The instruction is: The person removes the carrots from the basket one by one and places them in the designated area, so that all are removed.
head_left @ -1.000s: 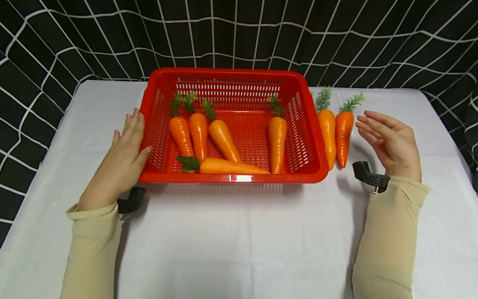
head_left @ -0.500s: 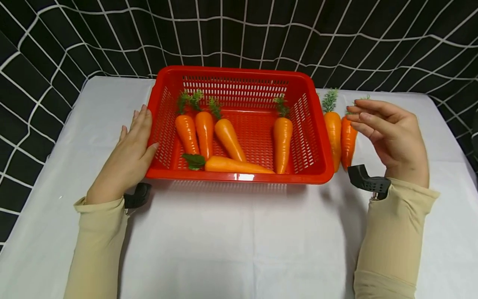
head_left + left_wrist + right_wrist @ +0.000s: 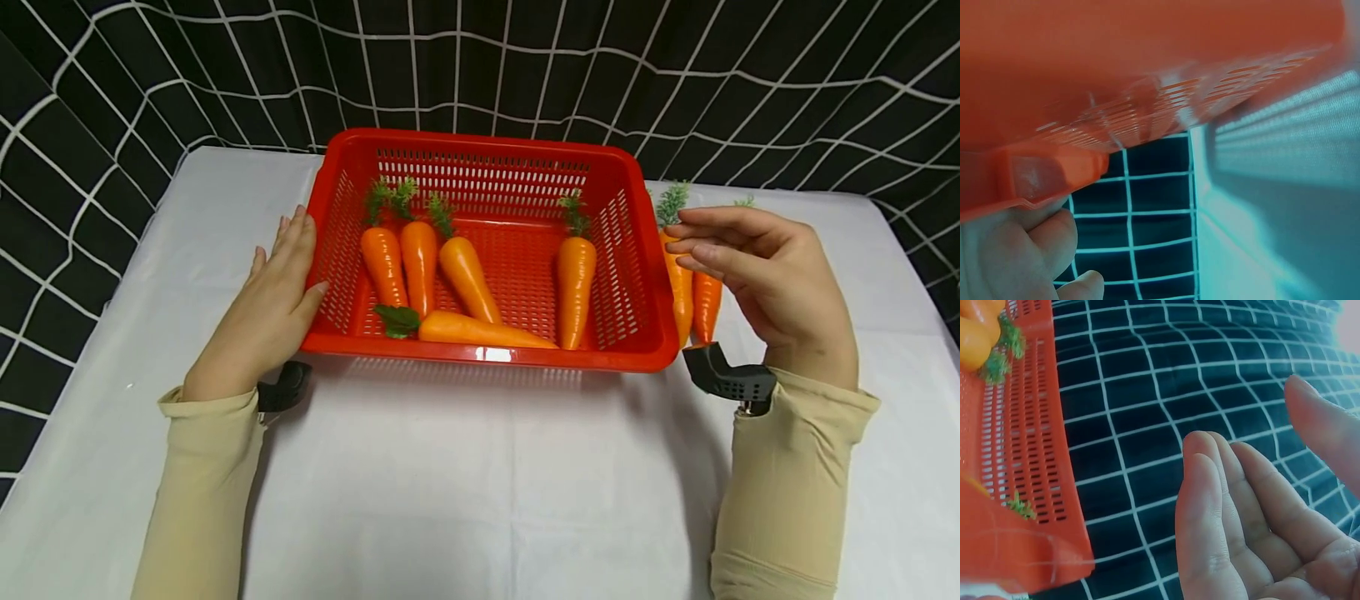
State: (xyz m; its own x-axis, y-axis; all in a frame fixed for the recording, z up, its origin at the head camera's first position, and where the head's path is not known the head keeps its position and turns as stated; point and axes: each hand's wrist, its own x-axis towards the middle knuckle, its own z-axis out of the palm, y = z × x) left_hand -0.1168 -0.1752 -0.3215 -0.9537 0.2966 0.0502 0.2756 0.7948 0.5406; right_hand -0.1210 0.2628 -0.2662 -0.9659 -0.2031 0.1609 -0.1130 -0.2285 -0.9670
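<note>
Counter (image 3: 420, 500): covered in white; it carries the basket and the two loose carrots.
Net (image 3: 459, 35): white cords over black, close behind the basket's back rim.
Basket (image 3: 405, 347): red, upright, between the two hands; its place beside the loose carrots is unchanged.
Left hand (image 3: 262, 312): laid against the basket's left side as a second ago, fingers straight, thumb at the rim, gripping nothing.
Right hand (image 3: 783, 287): the main change; it has come in from beyond the loose carrots and now hangs above them, fingers extended together, thumb apart, holding nothing. Its tips are near the basket's right rim, not touching, so a hand is at or near each side.
Carrots inside (image 3: 577, 292): five; four point away, one lies crosswise along the front wall.
Loose carrots (image 3: 681, 304): two, outside the right wall, which stands between them and the rest; the right hand partly hides both.
Wrist cameras (image 3: 731, 382): black, one below each hand.
</note>
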